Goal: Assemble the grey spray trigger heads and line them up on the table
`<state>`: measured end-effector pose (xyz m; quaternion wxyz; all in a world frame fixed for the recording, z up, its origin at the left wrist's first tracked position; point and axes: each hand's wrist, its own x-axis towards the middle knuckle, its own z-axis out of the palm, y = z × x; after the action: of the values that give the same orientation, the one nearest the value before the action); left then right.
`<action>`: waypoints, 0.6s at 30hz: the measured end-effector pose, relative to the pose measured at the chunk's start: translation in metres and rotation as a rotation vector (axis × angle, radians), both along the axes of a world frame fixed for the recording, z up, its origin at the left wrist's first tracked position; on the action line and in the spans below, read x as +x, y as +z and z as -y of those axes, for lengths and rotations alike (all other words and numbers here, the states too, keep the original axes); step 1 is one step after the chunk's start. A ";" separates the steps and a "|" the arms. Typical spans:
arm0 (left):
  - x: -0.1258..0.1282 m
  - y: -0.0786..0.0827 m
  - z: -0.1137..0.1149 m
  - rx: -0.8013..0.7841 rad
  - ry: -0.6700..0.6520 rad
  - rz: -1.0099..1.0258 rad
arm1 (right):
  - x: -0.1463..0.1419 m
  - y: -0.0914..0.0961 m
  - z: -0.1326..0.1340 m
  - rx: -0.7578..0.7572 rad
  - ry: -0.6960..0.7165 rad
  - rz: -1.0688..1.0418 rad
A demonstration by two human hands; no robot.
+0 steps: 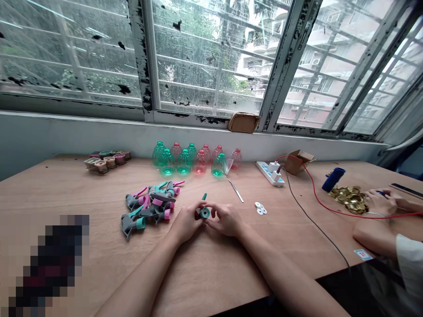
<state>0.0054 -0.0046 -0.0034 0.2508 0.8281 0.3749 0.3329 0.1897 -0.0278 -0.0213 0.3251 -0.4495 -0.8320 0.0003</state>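
The left hand (187,222) and right hand (224,219) rest low on the wooden table (56,191), curled toward each other, with the fingers closed in around a teal sprayer part (205,212). Its round collar sits between the two sets of fingertips, and a thin teal stem sticks up just above them; the fingers hide much of it, so the exact grip cannot be told. Left of the fingers lies a heap of gray sprayer heads (148,207) with pink and teal trims. Ahead of the fingers stand rows of teal and pink bottles (184,161), with small containers (107,160) farther left. Just ahead and right of the fingers lie tweezers (236,190), and white washers (260,208) sit right of those. Beyond them are a power strip (269,172) and a cardboard box (297,162). Well to the right, a co-worker's hand (380,201) rests beside a pile of brass parts (348,199) and a blue roll (333,179).
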 end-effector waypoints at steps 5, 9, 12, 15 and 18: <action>0.001 -0.001 0.000 -0.045 -0.072 0.063 | 0.005 0.006 -0.006 -0.042 -0.089 -0.004; 0.002 -0.002 0.001 0.013 -0.047 0.044 | 0.024 0.005 -0.022 -0.071 -0.357 -0.016; 0.003 -0.001 0.001 0.039 -0.049 -0.022 | 0.037 0.004 -0.030 -0.107 -0.521 -0.004; 0.003 0.000 0.003 0.028 -0.081 -0.053 | 0.041 0.004 -0.031 -0.093 -0.531 -0.021; 0.003 0.002 0.004 0.015 -0.096 -0.080 | 0.039 0.003 -0.032 -0.039 -0.395 -0.050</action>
<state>0.0087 -0.0087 -0.0015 0.2451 0.8596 0.3419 0.2901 0.2282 0.0037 -0.0185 0.3305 -0.6100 -0.7192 -0.0359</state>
